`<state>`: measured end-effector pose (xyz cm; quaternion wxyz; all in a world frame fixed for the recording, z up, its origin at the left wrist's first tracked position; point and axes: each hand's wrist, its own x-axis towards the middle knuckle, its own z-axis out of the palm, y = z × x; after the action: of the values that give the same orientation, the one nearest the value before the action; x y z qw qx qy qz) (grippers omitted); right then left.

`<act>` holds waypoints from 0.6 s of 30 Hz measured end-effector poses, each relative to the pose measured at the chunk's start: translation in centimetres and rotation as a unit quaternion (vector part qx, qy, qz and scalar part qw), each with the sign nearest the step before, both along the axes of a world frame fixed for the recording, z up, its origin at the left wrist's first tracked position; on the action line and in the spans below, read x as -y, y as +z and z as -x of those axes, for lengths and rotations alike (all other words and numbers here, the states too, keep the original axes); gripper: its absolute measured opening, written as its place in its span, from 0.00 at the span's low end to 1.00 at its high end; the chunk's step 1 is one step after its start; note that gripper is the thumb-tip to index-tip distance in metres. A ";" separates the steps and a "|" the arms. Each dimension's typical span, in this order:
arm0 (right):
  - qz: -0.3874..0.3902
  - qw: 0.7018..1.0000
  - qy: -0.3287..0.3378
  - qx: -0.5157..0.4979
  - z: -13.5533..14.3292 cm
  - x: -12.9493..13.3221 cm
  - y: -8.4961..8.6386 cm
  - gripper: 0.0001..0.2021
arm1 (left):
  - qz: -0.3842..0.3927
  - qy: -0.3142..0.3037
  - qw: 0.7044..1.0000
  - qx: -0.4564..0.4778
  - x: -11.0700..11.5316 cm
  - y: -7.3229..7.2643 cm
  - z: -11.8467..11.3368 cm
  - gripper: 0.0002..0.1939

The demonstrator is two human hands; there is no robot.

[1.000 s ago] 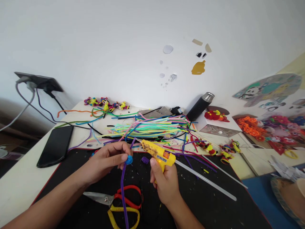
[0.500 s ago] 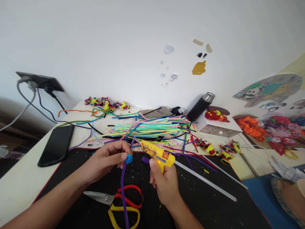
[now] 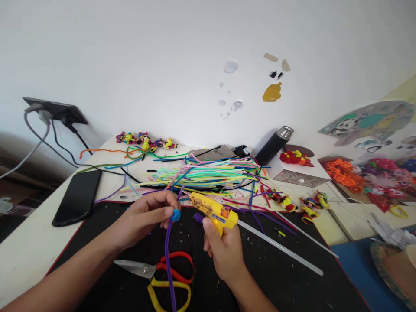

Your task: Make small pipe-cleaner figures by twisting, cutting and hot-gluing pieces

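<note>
Yellow plastic glue gun (image 3: 212, 210) gripped in our curled right hand (image 3: 225, 248), we pinch a fuzzy blue coil (image 3: 176, 215) and long purple stem (image 3: 169, 268) with our left hand (image 3: 151, 216), over a red-edged black mat (image 3: 292, 286) stretching well rightward. Beyond, a brown box (image 3: 341, 159) holds fuzzy orange pieces (image 3: 343, 174).

Glue gun (image 3: 212, 208): smooth plast.; purp. stem (image 3: 167, 253): fuzzy, matt.
</note>
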<state>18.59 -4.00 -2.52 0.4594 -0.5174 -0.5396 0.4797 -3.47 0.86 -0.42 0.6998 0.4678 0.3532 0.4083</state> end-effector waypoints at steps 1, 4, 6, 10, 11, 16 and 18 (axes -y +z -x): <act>-0.002 1.000 0.000 -0.001 0.0 0.0 -0.1 0.34 | 0.000 0.000 1.000 0.001 0.0 0.0 0.0 0.20; -0.003 1.000 0.003 -0.003 0.1 0.0 -0.3 0.34 | 0.000 0.001 1.000 0.003 -0.1 -0.2 0.1 0.19; -0.003 1.000 0.002 0.000 0.1 0.0 -0.4 0.34 | -0.002 -0.001 1.000 0.005 -0.1 -0.3 0.2 0.19; 0.003 1.000 0.004 0.004 0.0 0.1 -0.6 0.34 | -0.003 -0.002 1.000 0.006 0.0 -0.3 0.2 0.19; 0.004 1.000 0.005 0.003 0.0 0.1 -0.6 0.34 | -0.003 -0.001 1.000 0.006 0.0 -0.3 0.2 0.19; -0.002 1.000 0.008 0.004 -0.1 0.1 -0.8 0.34 | -0.002 0.002 1.000 0.007 0.0 -0.2 0.1 0.19; -0.003 1.000 0.008 0.008 -0.1 0.1 -0.8 0.34 | -0.003 0.003 1.000 0.008 -0.1 -0.2 0.1 0.18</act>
<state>18.69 -4.13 -3.30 0.4525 -0.5155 -0.5487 0.4780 -3.57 0.95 -0.59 0.6998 0.4655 0.3479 0.4153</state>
